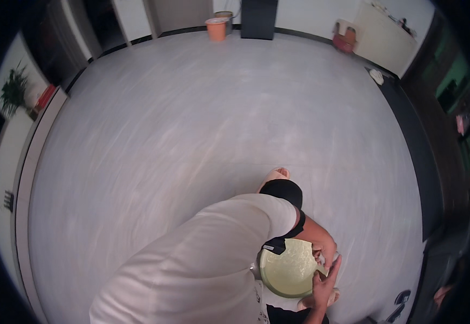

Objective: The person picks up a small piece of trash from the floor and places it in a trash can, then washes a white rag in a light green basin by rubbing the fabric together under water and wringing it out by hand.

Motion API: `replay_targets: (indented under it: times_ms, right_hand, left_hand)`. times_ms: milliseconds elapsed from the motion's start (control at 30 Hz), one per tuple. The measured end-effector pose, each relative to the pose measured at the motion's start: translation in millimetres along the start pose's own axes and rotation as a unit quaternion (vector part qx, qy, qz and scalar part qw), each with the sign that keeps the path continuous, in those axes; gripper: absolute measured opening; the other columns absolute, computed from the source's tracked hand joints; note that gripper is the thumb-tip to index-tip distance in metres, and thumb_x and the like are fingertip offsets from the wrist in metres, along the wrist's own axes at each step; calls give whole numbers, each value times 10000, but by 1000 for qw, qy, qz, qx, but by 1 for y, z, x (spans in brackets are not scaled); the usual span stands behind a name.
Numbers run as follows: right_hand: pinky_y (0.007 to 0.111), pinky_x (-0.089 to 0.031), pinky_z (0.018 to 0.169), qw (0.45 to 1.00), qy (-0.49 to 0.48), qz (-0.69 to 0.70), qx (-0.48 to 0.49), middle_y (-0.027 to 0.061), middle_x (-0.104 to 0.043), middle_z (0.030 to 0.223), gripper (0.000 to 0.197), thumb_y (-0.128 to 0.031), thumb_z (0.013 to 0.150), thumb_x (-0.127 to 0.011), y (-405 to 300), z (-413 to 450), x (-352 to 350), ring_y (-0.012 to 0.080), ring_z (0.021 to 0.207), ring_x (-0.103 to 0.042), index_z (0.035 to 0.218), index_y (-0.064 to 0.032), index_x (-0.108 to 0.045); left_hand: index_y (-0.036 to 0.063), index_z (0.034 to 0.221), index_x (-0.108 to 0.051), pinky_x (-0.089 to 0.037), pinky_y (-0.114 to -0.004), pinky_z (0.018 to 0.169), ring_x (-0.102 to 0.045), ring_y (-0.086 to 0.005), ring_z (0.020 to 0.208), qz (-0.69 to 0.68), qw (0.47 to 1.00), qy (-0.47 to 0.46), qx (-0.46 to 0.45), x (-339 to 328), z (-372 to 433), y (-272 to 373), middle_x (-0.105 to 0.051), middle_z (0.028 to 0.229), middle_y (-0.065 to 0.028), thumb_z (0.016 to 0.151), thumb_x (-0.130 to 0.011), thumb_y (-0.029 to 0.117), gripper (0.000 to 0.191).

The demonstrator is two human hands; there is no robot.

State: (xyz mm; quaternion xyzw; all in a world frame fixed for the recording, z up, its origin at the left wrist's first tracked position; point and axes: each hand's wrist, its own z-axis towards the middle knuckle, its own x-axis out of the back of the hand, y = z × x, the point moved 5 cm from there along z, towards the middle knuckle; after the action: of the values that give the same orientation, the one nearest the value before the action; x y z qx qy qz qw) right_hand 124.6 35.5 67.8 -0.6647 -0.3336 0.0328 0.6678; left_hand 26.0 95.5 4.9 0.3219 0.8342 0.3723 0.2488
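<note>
A pale yellow-green basin (287, 271) holding water stands on the floor between my feet, which are in light slippers. My left hand (325, 253) is over the basin's rim with its fingers curled around a small whitish thing (322, 258), too blurred to name. Close against it, my right hand (325, 283) reaches up from below with its fingers stretched out and the thumb apart. I see nothing in its grasp. A white shirt sleeve and back fill the lower middle of the view, and part of the basin's near side is hidden by them.
Grey floor surrounds me. An orange bucket (216, 30) and a black cabinet (259, 20) stand by the far wall, with a red-and-orange item (345, 36) farther right. White shoes (376, 77) lie by a long dark mat (409, 141). A leafy plant (14, 91) tops the left cabinet.
</note>
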Motion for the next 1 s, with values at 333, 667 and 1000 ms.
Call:
replay_targets:
  times_ms: [333, 667, 1000]
  right_hand:
    - [409, -420, 861, 963, -8, -260, 73, 246, -418, 1140, 782, 36, 691, -576, 41, 13, -17, 419, 1022, -471, 1352, -18, -162]
    - [433, -443, 770, 955, 31, -296, 0, 250, -482, 1032, 611, 10, 707, -566, 50, 19, -11, 419, 930, -512, 1253, 19, -295]
    - [451, -483, 678, 931, -23, -346, -119, 240, -608, 829, 336, -133, 761, -512, 102, 33, -52, 375, 773, -610, 1031, 59, -456]
  left_hand:
    - [87, 845, -557, -421, -338, 478, -513, -177, 639, 148, 985, -79, 37, -25, 49, -47, -535, 727, -51, 577, -705, 139, 311]
    - [54, 615, -493, -307, -271, 362, -422, -129, 443, 46, 993, -104, -13, -18, 40, -42, -451, 534, -43, 577, -614, -11, 142]
    - [33, 872, -629, -462, -378, 747, -586, -339, 840, 462, 870, 39, -167, 8, 68, -92, -627, 873, -179, 567, -694, 166, 340]
